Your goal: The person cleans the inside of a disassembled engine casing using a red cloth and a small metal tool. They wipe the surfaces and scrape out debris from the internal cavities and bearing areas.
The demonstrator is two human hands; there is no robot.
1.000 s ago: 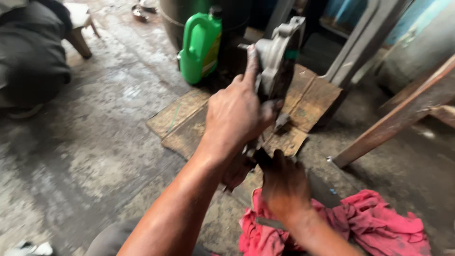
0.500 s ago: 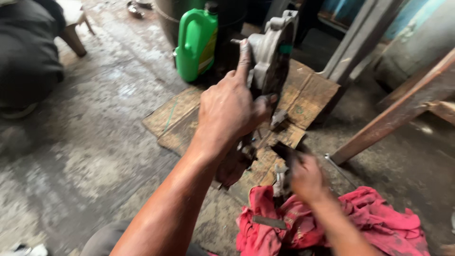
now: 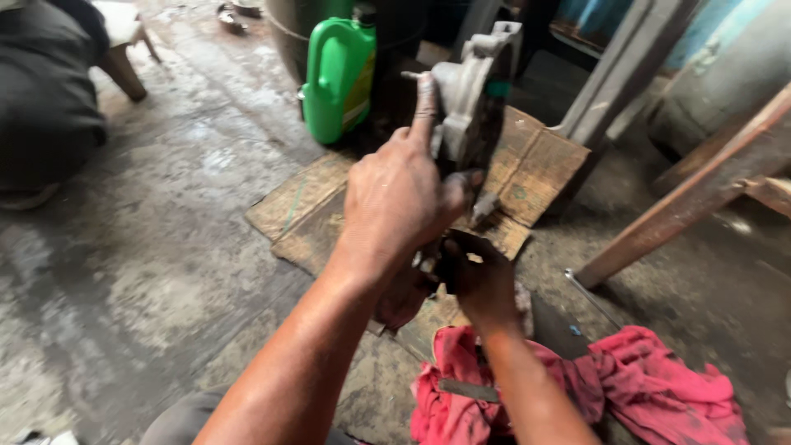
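the left hand (image 3: 400, 202) is raised and closed around the lower side of a grey cast-metal housing with a lobed rim (image 3: 471, 99), its index finger stretched straight up along the casting's near face and the thumb pressed on the dark underside. the right hand (image 3: 478, 276) sits just below and a little right of the left, fingers curled in on something small and dark under the casting; what it grips cannot be told.

past the left hand's fingertips stands a green plastic jug with a moulded handle (image 3: 338, 78), near the casting's left edge but apart from it. beneath both hands lie flattened brown cardboard sheets (image 3: 535, 165), edges frayed. under the right forearm spreads a crumpled red rag (image 3: 659, 395). left of the left arm the stained concrete floor (image 3: 148, 247) is open. right of the hands a rusty slanted metal bar (image 3: 692, 198) crosses.
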